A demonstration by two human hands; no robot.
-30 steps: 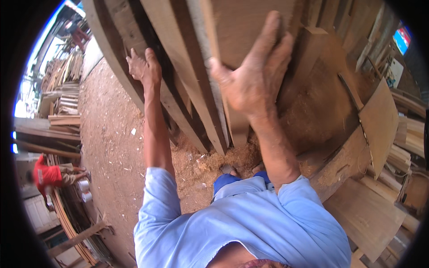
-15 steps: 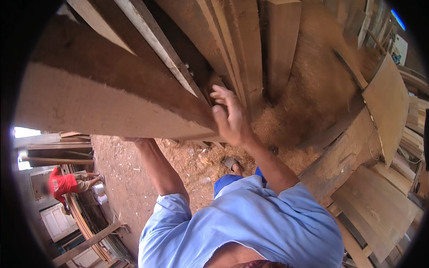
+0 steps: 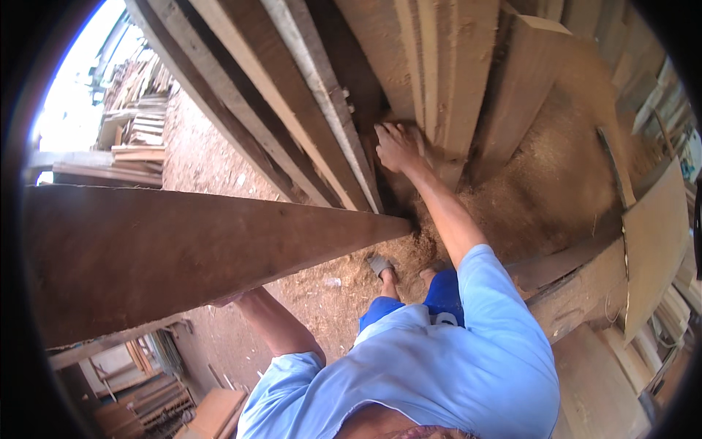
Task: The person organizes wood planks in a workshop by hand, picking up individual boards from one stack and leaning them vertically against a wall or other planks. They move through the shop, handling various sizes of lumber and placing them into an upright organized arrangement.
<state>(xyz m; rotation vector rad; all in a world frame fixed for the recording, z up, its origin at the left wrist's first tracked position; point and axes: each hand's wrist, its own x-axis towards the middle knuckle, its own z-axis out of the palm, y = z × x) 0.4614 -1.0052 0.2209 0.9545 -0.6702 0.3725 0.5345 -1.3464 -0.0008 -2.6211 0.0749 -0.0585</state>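
A long, wide wooden plank (image 3: 197,256) stands tilted across the left of the head view, its far end narrowing down to the sawdust. My left hand (image 3: 232,298) is at the plank's near edge and holds it; most of its fingers are hidden behind the wood. My right hand (image 3: 399,146) is off this plank, reaching in among the standing boards. Its fingers are bent by a dark gap, next to a group of pale boards (image 3: 457,80). What they close on, if anything, I cannot make out. Left of that hand leans a greyish beam (image 3: 322,80).
More long timbers (image 3: 252,73) lean at the upper left. Sawdust (image 3: 534,175) lies heaped right of the boards and around my feet. A thin sheet (image 3: 654,249) and a broad panel (image 3: 599,380) are at the right. Stacked lumber (image 3: 139,132) stands farther off at the left.
My right hand has left the plank and moved up to the standing boards. The plank has turned, showing its broad dark face. The view has shifted; a person in red is out of sight.
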